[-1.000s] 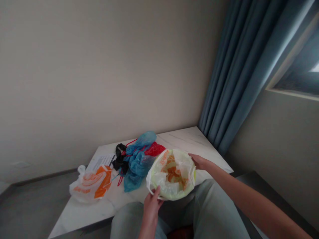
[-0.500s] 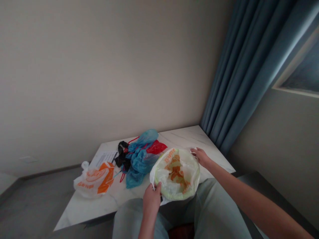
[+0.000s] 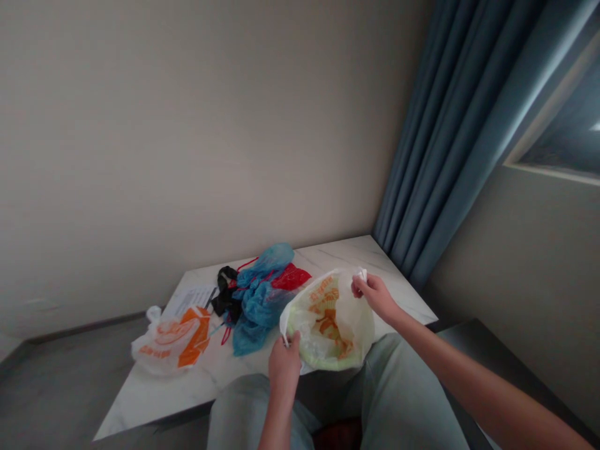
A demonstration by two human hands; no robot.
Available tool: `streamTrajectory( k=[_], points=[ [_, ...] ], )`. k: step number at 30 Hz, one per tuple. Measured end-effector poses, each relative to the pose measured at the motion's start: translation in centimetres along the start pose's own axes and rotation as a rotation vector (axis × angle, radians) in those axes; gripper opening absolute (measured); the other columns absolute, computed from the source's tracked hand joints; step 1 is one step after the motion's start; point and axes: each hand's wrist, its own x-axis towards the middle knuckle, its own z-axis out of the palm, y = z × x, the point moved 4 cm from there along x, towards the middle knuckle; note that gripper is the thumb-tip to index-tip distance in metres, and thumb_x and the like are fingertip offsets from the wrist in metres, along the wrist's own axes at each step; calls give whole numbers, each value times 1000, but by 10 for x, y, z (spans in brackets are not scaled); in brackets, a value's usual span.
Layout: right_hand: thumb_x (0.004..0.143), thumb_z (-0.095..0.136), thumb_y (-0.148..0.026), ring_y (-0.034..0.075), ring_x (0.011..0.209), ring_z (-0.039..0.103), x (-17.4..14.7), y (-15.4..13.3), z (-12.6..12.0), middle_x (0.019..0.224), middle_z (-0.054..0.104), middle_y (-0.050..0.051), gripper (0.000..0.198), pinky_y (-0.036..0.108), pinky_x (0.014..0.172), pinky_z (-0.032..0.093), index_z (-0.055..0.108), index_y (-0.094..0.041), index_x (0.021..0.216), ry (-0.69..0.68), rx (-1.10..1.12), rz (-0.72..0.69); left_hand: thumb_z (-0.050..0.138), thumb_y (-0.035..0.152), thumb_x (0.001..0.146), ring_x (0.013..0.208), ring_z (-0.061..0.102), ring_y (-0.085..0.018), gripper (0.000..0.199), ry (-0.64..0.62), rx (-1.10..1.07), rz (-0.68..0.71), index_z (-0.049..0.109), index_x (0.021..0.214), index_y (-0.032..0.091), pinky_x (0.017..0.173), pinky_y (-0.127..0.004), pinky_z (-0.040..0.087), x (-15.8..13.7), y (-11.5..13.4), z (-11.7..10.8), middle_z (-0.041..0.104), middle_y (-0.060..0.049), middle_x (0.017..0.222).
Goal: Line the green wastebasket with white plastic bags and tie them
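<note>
A white plastic bag (image 3: 349, 312) with orange print lines a round, pale green container (image 3: 323, 361) at the table's front edge, just above my knees. Its mouth faces me, and the orange print shows through inside. My left hand (image 3: 285, 359) is closed on the bag's rim at the near left. At the upper right, my right hand (image 3: 372, 294) pinches the rim, drawing a bit of white plastic upward. Most of the container is hidden by the bag.
Left of it on the white marbled table (image 3: 135, 400) lie crumpled blue bags (image 3: 262, 300), a red bag (image 3: 291, 277), a black bag (image 3: 226, 297), a white-and-orange bag (image 3: 175, 340) and a printed sheet (image 3: 190, 300). A blue curtain (image 3: 431, 156) hangs at the right.
My right hand has shifted slightly left and up, pulling the bag's right rim inward and up, so the opening is less round. My left hand keeps its hold, a little higher.
</note>
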Motion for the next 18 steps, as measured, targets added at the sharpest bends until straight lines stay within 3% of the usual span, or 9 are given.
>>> streamTrajectory(
  k=[2, 5, 7, 9, 12, 14, 16, 18],
  points=[
    [89, 52, -57, 16, 63, 53, -4, -3, -8, 68, 59, 3, 43, 30, 62, 44, 62, -18, 73, 100, -27, -37, 50, 59, 83, 51, 61, -23, 41, -7, -95, -35, 58, 74, 20, 52, -32, 41, 3, -11, -5, 63, -4, 60],
    [90, 53, -51, 18, 79, 56, -8, 0, -22, 95, 61, 6, 38, 31, 73, 47, 67, -20, 107, 269, -56, -114, 55, 58, 79, 49, 56, -21, 42, 60, -157, -51, 53, 58, 22, 49, -30, 36, 6, -24, -15, 55, -1, 49],
    [89, 55, -46, 20, 94, 56, -10, 6, -27, 115, 58, 8, 46, 34, 84, 49, 58, -25, 130, 325, -34, -133, 57, 55, 77, 46, 51, -17, 43, 115, -318, -67, 46, 52, 23, 48, -29, 34, 5, -24, -19, 47, 2, 44],
    [87, 58, -41, 21, 108, 55, -11, 12, -30, 130, 51, 9, 55, 38, 94, 47, 49, -28, 140, 328, -18, -121, 59, 54, 75, 42, 43, -13, 46, 105, -600, -93, 36, 49, 24, 46, -27, 33, 2, -17, -21, 37, 5, 41],
    [84, 62, -36, 25, 129, 45, -14, 9, -36, 143, 41, 9, 56, 45, 111, 35, 52, -28, 139, 340, -71, -158, 65, 49, 72, 37, 29, -7, 52, -36, -944, -111, 27, 48, 24, 42, -23, 29, -4, 0, -21, 25, 9, 41],
    [86, 62, -38, 27, 135, 40, -17, 0, -43, 145, 42, 8, 45, 46, 116, 27, 60, -27, 130, 333, -102, -212, 68, 46, 72, 36, 24, -5, 51, -140, -1037, -112, 29, 49, 24, 39, -22, 24, -9, 8, -22, 24, 10, 41],
    [91, 57, -41, 27, 132, 46, -21, -9, -47, 138, 53, 9, 33, 46, 116, 29, 69, -25, 117, 238, -57, -235, 68, 46, 73, 34, 21, -4, 50, -221, -1068, -120, 31, 49, 23, 37, -21, 19, -13, 9, -23, 24, 10, 41],
    [96, 50, -44, 27, 121, 56, -26, -15, -44, 122, 66, 9, 32, 45, 111, 36, 73, -24, 104, 55, 15, -213, 67, 48, 75, 32, 18, -4, 51, -310, -1053, -149, 32, 49, 22, 36, -21, 15, -16, 7, -20, 23, 10, 39]
  ],
)
